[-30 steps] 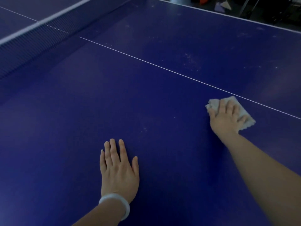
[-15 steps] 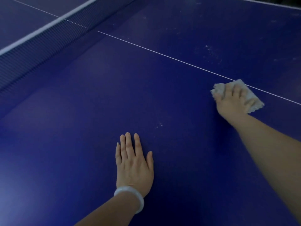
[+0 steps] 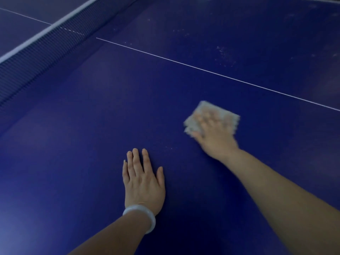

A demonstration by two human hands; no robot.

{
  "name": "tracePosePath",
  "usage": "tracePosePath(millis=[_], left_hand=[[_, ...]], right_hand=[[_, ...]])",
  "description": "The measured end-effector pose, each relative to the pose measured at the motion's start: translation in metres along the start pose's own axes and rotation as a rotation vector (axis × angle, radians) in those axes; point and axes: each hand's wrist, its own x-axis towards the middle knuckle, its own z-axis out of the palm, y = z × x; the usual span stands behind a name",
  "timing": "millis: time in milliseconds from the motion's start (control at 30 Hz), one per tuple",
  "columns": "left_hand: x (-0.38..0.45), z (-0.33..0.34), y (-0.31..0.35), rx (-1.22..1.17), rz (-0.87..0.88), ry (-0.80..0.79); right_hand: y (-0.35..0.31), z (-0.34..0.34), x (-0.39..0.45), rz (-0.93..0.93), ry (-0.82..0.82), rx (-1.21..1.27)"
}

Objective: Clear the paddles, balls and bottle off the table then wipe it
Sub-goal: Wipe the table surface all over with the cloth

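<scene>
Since the earlier frame the cloth has slid from beside the white centre line toward the person and leftward, and it now lies on the blue desk well short of that line, nearer the left hand. The cloth is a pale, folded square, smeared by motion blur. The right hand lies on top of it, pressing it down onto the surface; the blur hides how the fingers lie, so whether they are flat or curled over the cloth cannot be told. The right forearm runs off toward the lower right corner.

The left hand is spread flat, palm down, on the desk, fingers straight and close together, thumb out to the side, holding nothing. A white bangle circles its wrist.

Faint whitish specks dot the surface between the two hands, and more pale smudges show beyond the line. The net, with its white top band, crosses the upper left.
</scene>
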Motion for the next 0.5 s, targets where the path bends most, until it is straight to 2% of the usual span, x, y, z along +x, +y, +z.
tracePosePath(millis=[67,133,233,300,400,500], left_hand=[[0.000,0.000,0.000,-0.004,0.006,-0.001],[-0.001,-0.002,0.000,-0.002,0.015,-0.012],[-0.002,-0.004,-0.001,0.001,0.023,-0.027],[-0.001,-0.003,-0.003,0.009,0.027,-0.039],[-0.001,-0.006,-0.006,-0.008,0.041,-0.050],[-0.003,-0.008,-0.007,-0.075,0.068,-0.075]], right_hand=[[0.044,-0.006,-0.022,0.314,0.051,0.054],[0.060,-0.006,-0.049,0.568,0.079,0.039],[0.015,0.004,-0.057,0.742,0.103,0.023],[-0.041,0.013,-0.041,0.620,0.090,0.059],[-0.114,0.027,-0.018,0.278,0.075,0.010],[-0.116,0.028,-0.018,0.154,0.036,-0.027]])
